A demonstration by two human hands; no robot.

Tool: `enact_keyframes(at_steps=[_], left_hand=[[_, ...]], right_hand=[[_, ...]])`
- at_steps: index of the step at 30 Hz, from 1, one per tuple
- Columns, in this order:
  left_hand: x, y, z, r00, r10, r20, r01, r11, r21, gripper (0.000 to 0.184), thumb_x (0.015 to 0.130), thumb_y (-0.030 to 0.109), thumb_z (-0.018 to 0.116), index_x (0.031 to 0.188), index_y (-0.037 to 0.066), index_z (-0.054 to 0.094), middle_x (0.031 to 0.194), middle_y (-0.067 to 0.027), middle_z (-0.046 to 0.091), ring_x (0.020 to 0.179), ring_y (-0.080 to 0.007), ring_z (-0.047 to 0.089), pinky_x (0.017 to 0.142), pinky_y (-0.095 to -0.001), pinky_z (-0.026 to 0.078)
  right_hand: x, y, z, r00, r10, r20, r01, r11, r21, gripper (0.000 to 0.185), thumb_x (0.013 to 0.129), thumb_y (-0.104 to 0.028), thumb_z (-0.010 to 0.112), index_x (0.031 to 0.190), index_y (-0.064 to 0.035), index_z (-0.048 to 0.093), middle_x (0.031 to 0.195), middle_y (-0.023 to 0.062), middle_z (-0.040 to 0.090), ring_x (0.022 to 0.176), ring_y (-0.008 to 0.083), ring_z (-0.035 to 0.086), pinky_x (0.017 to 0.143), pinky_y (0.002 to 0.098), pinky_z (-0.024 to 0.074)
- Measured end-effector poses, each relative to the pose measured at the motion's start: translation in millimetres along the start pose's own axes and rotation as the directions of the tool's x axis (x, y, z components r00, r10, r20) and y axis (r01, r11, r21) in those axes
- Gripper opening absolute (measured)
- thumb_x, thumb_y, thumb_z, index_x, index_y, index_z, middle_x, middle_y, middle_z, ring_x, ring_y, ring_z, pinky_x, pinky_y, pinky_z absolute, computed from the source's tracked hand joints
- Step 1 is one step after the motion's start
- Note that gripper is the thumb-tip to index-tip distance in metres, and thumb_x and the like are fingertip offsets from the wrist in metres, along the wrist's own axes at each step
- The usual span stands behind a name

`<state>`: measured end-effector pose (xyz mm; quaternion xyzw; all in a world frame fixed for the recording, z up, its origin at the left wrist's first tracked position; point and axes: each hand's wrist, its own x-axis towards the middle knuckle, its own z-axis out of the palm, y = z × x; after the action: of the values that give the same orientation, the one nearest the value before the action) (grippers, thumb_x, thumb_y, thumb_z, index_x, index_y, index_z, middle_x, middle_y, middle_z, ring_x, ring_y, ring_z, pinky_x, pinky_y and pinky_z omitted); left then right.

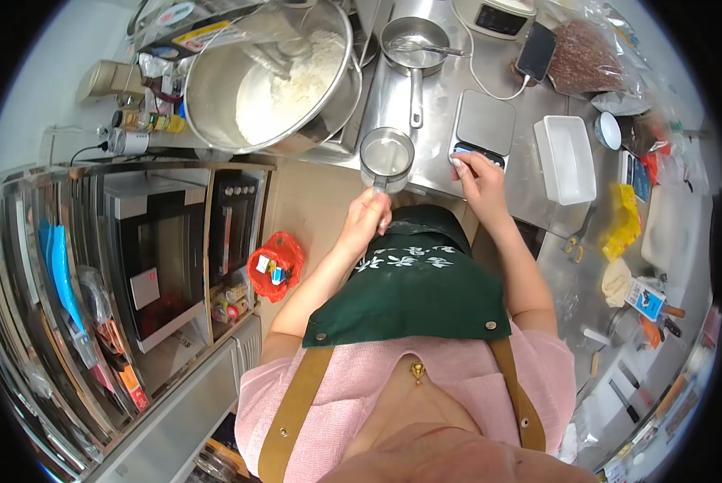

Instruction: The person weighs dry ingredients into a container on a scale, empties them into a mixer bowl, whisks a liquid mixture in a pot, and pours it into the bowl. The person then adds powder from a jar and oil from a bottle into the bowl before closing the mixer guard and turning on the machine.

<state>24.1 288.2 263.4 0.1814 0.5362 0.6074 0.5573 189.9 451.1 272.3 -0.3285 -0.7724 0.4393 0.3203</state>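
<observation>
My left hand [368,216] is closed around the handle of a clear measuring jug [387,155], held at the front edge of the steel counter. The jug's contents are hard to make out. My right hand [483,183] is at the front panel of a kitchen scale [486,122], fingertips at its dark display and buttons, with nothing visible in the fingers. Left of the jug stands a large steel mixing bowl [216,101] with white flour [284,101] and a mixer attachment [272,60] in it.
Behind the jug is a saucepan [416,80] with a whisk in it. A white rectangular container [566,161] stands right of the scale, below a phone [535,51] on a cable. A red bag [276,278] hangs low at left, near an oven [160,258].
</observation>
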Motion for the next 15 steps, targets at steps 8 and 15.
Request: enact_keyframes(at_steps=[8, 15], left_hand=[[-34, -14, -40, 0.995, 0.076, -0.062, -0.062, 0.975, 0.212, 0.034, 0.095, 0.028, 0.047, 0.068, 0.007, 0.046, 0.059, 0.0039, 0.041, 0.052, -0.005, 0.038, 0.048, -0.0227, 0.031], [-52, 11, -38, 0.891, 0.437, 0.126, -0.429, 0.714, 0.553, 0.011, 0.087, 0.012, 0.05, 0.084, 0.002, 0.054, 0.073, -0.0076, 0.053, 0.066, -0.0211, 0.054, 0.06, -0.0334, 0.042]], right_hand=[[44, -42, 34, 0.922, -0.248, 0.295, 0.263, 0.965, -0.011, 0.017, 0.076, 0.0, 0.059, 0.091, -0.0031, 0.065, 0.084, 0.0089, 0.056, 0.073, 0.0227, 0.057, 0.063, 0.0302, 0.0455], [63, -92, 61, 0.58, -0.491, 0.65, 0.771, 0.589, -0.242, 0.017, 0.063, -0.009, 0.064, 0.08, -0.0072, 0.067, 0.096, 0.0065, 0.053, 0.092, 0.0215, 0.052, 0.078, 0.0352, 0.0448]])
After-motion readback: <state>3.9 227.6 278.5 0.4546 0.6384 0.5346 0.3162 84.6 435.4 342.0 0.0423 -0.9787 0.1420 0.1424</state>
